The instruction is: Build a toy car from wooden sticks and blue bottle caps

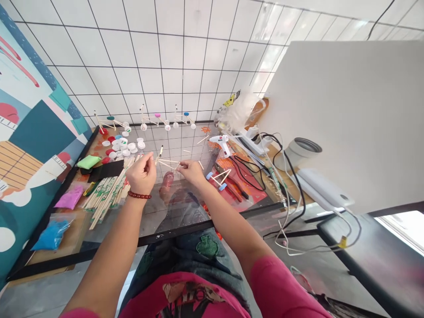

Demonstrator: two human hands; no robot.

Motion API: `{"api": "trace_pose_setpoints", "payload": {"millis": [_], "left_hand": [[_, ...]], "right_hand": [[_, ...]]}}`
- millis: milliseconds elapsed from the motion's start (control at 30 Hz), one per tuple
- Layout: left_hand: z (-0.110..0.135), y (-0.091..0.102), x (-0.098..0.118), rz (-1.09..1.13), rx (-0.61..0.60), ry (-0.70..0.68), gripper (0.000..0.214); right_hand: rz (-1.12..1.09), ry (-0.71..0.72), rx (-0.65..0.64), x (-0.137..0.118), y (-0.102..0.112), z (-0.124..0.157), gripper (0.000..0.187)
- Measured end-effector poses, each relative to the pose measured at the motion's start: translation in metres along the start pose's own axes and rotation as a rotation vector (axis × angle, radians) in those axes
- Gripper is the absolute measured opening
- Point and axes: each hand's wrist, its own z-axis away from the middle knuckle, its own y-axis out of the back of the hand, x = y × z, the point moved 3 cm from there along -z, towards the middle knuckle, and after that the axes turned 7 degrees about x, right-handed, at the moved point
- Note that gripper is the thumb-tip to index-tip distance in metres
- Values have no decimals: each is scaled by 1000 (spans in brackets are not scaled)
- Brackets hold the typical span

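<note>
Evidently, the build is partway along. The right grip (189,171) pinches the near-right end of a stick frame (168,161), held in front of the body. The left grip (142,173) is curled closed at the frame's other end, around 9 o'clock, though its knuckles hide whether it clasps the frame. At least 2 pale sticks appear to meet in a narrow V, and a black-tipped stick (161,151) rises at about 11 o'clock from the joint. No round caps show on this frame, so fitting those may be left.

Farther out, between 10 and 1 o'clock, 3 stick models (157,115) stand along the far edge of the surface (180,142), with white caps low down and a coloured disc each; these look finished. At 4 o'clock lies a smaller frame with blue pieces (222,187), seemingly part-built. Supplies remain: loose caps (123,143) at 10 o'clock and a bundle of sticks (104,198) at 8. The glue gun (220,141) rests at 2 o'clock, apart from both hands.

Hard to make out: the fingertips and the joints they cover, whether any glue is on them, and whether the frame touches the glassy surface, where reflections muddle the view. The left forearm covers part of the stick bundle's near side.
</note>
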Motion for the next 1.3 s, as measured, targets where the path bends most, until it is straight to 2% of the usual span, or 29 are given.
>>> {"api": "trace_pose_setpoints", "payload": {"millis": [100,167,233,300,333,433,533,600,700,900,1033,1133,1233,1300], "left_hand": [[-4,1,-9,52,59,70,33],[-5,1,-13,83,87,118,32],[-5,0,-16,103,103,172,30],[-5,-2,-18,129,106,235,27],[-5,-3,-19,151,108,265,27],[-5,-6,-21,229,127,337,26],[-6,-6,-21,309,163,364,26],[-7,-5,-20,333,179,366,25],[-7,-3,-16,332,175,374,25],[-7,1,-4,347,142,309,26],[-4,1,0,330,103,258,28],[-1,1,6,352,64,222,28],[2,2,19,395,12,183,26],[7,1,29,418,-78,185,25]], "right_hand": [[41,9,41,-8,4,9,27],[67,27,75,-12,15,20,31],[80,99,119,-14,36,35,31],[74,187,167,-10,66,51,23],[88,182,196,-5,83,58,19],[249,1,306,23,136,67,18],[490,-201,302,47,167,64,23],[567,-266,275,54,171,59,31],[585,-290,241,58,163,55,42],[505,-308,231,64,153,52,34],[281,-321,295,72,155,53,30],[-11,-347,331,74,154,55,38],[-275,-317,279,63,149,58,46],[-381,-274,224,49,146,58,45]]}}
